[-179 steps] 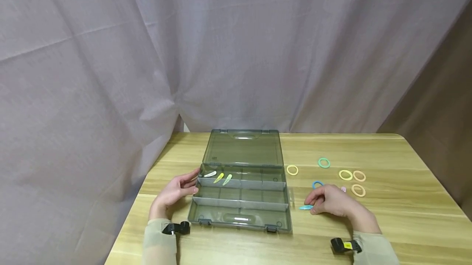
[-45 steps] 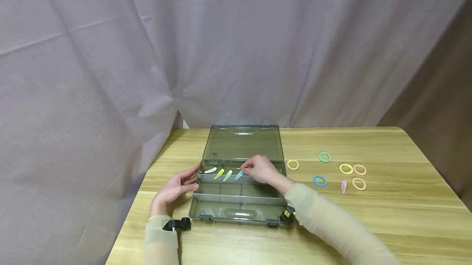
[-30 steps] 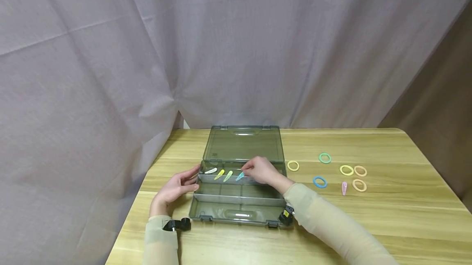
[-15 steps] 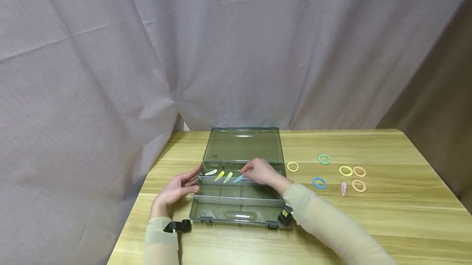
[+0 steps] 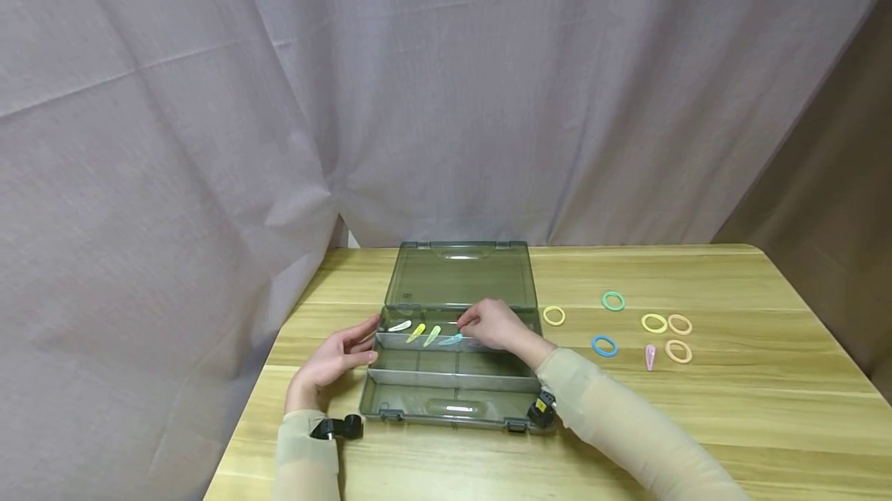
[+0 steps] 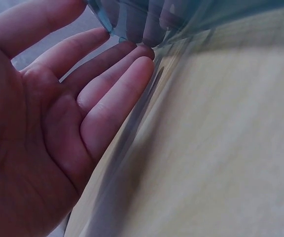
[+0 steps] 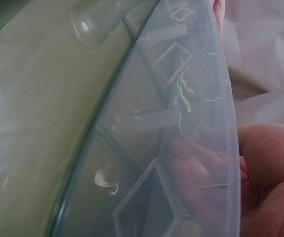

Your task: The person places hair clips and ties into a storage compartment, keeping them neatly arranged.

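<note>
A smoky clear compartment box (image 5: pixel 446 418) stands with its lid (image 5: pixel 460 276) laid back. My left hand (image 5: pixel 331 359) rests against the box's left side, fingers mostly straight; in the left wrist view the fingertips meet its wall. My right hand (image 5: pixel 493 324) reaches into the back compartment and pinches the right end of a light blue hair clip (image 5: pixel 451 339). A white hair clip (image 5: pixel 400 326), a yellow hair clip (image 5: pixel 416 333) and a pale green hair clip (image 5: pixel 432 336) lie to its left. In the right wrist view a translucent divider (image 7: pixel 132 98) partly veils the fingers.
On the table to the right lie a pink hair clip (image 5: pixel 650 358), a blue ring-shaped hair tie (image 5: pixel 604 346), a green hair tie (image 5: pixel 613 301) and several yellow and peach ones (image 5: pixel 679 351). A grey curtain (image 5: pixel 446 98) hangs behind the table.
Over six seconds my right hand has carried the light blue hair clip from the table into the back compartment. During the last second the clip has tilted flatter. The left hand stays at the box.
</note>
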The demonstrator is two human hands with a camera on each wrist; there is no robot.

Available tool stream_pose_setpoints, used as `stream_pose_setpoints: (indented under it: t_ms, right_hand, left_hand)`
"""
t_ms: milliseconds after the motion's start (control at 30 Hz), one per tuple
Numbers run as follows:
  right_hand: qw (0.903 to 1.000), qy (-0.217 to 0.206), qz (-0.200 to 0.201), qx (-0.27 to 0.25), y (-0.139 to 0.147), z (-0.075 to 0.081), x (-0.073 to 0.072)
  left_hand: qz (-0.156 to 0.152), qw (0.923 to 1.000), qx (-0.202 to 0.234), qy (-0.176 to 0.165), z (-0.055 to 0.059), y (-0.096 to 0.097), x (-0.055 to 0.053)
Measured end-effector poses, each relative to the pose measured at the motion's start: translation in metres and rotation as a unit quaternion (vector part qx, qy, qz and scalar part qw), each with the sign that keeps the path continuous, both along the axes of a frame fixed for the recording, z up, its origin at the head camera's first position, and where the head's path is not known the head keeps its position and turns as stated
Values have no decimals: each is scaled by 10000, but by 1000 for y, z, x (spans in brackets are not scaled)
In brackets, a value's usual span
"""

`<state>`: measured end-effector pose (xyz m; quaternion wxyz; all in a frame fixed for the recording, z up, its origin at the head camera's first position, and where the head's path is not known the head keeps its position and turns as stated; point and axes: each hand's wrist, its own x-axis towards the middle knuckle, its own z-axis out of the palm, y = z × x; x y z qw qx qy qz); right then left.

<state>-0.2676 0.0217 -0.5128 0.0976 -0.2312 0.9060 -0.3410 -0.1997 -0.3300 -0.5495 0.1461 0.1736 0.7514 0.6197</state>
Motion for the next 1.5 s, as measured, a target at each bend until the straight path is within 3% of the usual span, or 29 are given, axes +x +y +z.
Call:
stream_pose_setpoints:
  t_ms: [567,833,1267,1367,1500]
  right_hand:
    - [9997,-190,-48,-121,5,1,-1]
    - [9993,-261,263,-13,5,2,-2]
    - [9989,-207,388,-182,6,3,3]
    - [9982,-288,417,-309,10,5,2]
    - [9939,-595,339,-869,23,9,-1]
  left_hand:
    - [-13,10000,-65,58,3,0,-2]
    - [22,9999,-85,75,3,0,-2]
    - [23,9998,-132,125,0,-2,2]
    - [12,9998,-171,114,0,-3,3]
    - [28,9999,-96,69,0,-1,1]
